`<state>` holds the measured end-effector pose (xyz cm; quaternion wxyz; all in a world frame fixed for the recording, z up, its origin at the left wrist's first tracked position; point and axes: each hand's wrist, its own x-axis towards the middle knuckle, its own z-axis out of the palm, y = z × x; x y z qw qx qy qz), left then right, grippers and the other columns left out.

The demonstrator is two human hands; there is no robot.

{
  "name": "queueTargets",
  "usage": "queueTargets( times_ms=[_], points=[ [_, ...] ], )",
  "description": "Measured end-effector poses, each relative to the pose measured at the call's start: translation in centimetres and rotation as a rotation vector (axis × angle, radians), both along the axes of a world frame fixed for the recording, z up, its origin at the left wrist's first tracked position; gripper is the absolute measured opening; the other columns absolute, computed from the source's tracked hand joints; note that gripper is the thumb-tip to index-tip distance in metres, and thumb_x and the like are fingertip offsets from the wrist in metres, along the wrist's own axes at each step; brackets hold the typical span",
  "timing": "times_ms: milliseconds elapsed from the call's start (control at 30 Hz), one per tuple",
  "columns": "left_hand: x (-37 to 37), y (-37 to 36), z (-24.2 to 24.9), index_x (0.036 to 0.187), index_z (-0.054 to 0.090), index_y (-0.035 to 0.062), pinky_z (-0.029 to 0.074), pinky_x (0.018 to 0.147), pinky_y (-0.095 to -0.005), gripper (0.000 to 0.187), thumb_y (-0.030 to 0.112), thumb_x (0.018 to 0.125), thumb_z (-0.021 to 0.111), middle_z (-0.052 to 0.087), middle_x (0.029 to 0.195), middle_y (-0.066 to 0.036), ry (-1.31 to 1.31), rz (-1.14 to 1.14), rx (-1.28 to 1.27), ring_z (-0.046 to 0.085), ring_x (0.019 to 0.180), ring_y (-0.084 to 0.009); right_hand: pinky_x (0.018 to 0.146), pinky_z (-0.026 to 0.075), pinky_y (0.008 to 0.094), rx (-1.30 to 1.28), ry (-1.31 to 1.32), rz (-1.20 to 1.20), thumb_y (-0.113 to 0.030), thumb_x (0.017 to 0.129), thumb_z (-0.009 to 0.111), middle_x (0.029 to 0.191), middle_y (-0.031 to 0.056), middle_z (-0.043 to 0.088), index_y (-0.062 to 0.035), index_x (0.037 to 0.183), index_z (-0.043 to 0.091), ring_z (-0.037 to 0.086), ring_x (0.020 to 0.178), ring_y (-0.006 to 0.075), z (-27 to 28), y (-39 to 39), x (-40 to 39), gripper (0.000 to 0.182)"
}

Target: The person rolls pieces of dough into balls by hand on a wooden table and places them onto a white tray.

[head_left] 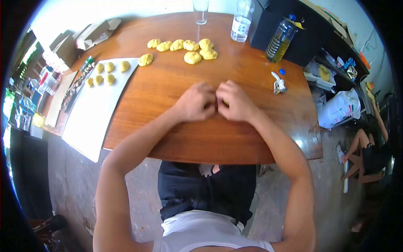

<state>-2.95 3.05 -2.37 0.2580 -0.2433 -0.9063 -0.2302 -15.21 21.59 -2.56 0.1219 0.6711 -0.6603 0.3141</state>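
Observation:
My left hand and my right hand meet over the middle of the wooden table, fingers curled inward and knuckles nearly touching. A sliver of yellow dough shows under the fingers of my right hand; the rest of it is hidden. What the left fingers hold, if anything, cannot be seen. Beyond the hands lie several lumpy yellow dough pieces in a loose row, with one lump at the edge of a white sheet. Several smoother, rounded dough pieces sit on that sheet.
At the back stand a glass, a clear water bottle and a bottle of yellowish liquid. A blue cap and a crumpled white bag lie to the right. Cardboard boxes are at left; another person's leg shows far right.

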Motion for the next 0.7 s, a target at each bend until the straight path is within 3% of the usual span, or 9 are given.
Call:
queueTargets(
  times_ms=[100, 133, 200, 233, 333, 433, 567, 633, 700],
  points=[
    [0.1, -0.6, 0.1, 0.078, 0.068, 0.0062, 0.051, 0.087, -0.0464, 0.01, 0.014, 0.082, 0.073, 0.068, 0.089, -0.014, -0.092, -0.075, 0.067, 0.065, 0.092, -0.0363, 0.077, 0.05, 0.0451, 0.082, -0.087, 0.116, -0.01, 0.077, 0.074, 0.085, 0.0132, 0.061, -0.0079, 0.077, 0.06, 0.059, 0.085, 0.0349, 0.8, 0.7, 0.5, 0.013],
    [-0.6, -1.0, -0.2, 0.078, 0.068, 0.0062, 0.051, 0.087, -0.0464, 0.01, 0.014, 0.082, 0.073, 0.068, 0.089, -0.014, -0.108, -0.075, 0.072, 0.065, 0.092, -0.0363, 0.078, 0.05, 0.0457, 0.024, -0.097, 0.014, -0.011, 0.078, 0.074, 0.085, 0.0132, 0.062, -0.0082, 0.078, 0.061, 0.06, 0.086, 0.0351, 0.1, 0.5, -0.7, 0.014],
    [-2.4, -1.7, -0.3, 0.08, 0.068, 0.0064, 0.051, 0.085, -0.0464, 0.011, 0.014, 0.082, 0.075, 0.068, 0.087, -0.013, -0.012, 0.285, 0.149, 0.065, 0.089, -0.0352, 0.078, 0.051, 0.0475, -0.061, -0.072, -0.191, -0.012, 0.079, 0.076, 0.087, 0.0128, 0.063, -0.0094, 0.081, 0.063, 0.062, 0.088, 0.0359, -0.2, -0.1, -2.9, 0.013],
    [-2.5, -1.6, -0.5, 0.08, 0.068, 0.0064, 0.051, 0.085, -0.0464, 0.011, 0.014, 0.082, 0.075, 0.068, 0.087, -0.013, -0.008, 0.286, 0.15, 0.065, 0.089, -0.0352, 0.078, 0.051, 0.0475, -0.061, -0.068, -0.19, -0.012, 0.079, 0.076, 0.087, 0.0128, 0.063, -0.0094, 0.081, 0.063, 0.062, 0.088, 0.0359, -0.3, -0.1, -2.9, 0.013],
    [-0.9, -0.3, 0.4, 0.084, 0.069, 0.0063, 0.052, 0.082, -0.0454, 0.011, 0.015, 0.084, 0.076, 0.069, 0.086, -0.014, -0.048, -0.026, 0.068, 0.065, 0.087, -0.0349, 0.081, 0.05, 0.0449, 0.065, -0.083, -0.033, -0.009, 0.081, 0.075, 0.089, 0.0141, 0.062, -0.0064, 0.08, 0.062, 0.06, 0.091, 0.0353, 0.0, 0.3, -1.6, 0.014],
    [-0.6, -1.2, 0.3, 0.09, 0.069, 0.0071, 0.052, 0.087, -0.0423, 0.009, 0.01, 0.085, 0.076, 0.071, 0.092, -0.013, -0.183, -0.082, 0.095, 0.066, 0.093, -0.034, 0.081, 0.05, 0.0444, 0.164, -0.151, 0.069, -0.01, 0.082, 0.075, 0.088, 0.0131, 0.063, -0.0064, 0.079, 0.062, 0.06, 0.09, 0.0344, 0.9, 0.8, 0.1, 0.014],
    [-3.3, -3.5, -0.9, 0.086, 0.069, 0.0038, 0.052, 0.087, -0.0447, 0.009, 0.011, 0.086, 0.075, 0.07, 0.095, -0.015, -0.073, 0.37, 0.179, 0.066, 0.095, -0.0356, 0.08, 0.049, 0.0433, 0.017, -0.157, -0.113, -0.008, 0.085, 0.073, 0.086, 0.0118, 0.064, -0.0076, 0.08, 0.063, 0.061, 0.089, 0.0338, -0.2, 0.2, -3.6, 0.011],
    [-2.2, -2.6, 0.1, 0.087, 0.069, 0.0017, 0.052, 0.088, -0.0461, 0.012, 0.012, 0.087, 0.075, 0.069, 0.094, -0.016, -0.071, 0.4, 0.153, 0.065, 0.096, -0.0364, 0.08, 0.049, 0.0434, 0.004, -0.158, -0.224, -0.009, 0.085, 0.073, 0.086, 0.0117, 0.063, -0.0074, 0.08, 0.062, 0.061, 0.089, 0.034, 0.0, 0.0, -3.6, 0.012],
    [-0.6, -1.0, 0.7, 0.089, 0.07, 0.0009, 0.052, 0.09, -0.0456, 0.013, 0.013, 0.088, 0.075, 0.069, 0.094, -0.016, -0.262, 0.052, 0.083, 0.065, 0.096, -0.0373, 0.079, 0.049, 0.0441, 0.058, -0.108, -0.045, -0.009, 0.083, 0.075, 0.086, 0.012, 0.063, -0.0065, 0.08, 0.061, 0.06, 0.088, 0.0339, 0.0, 0.2, -2.0, 0.015]
  ],
)
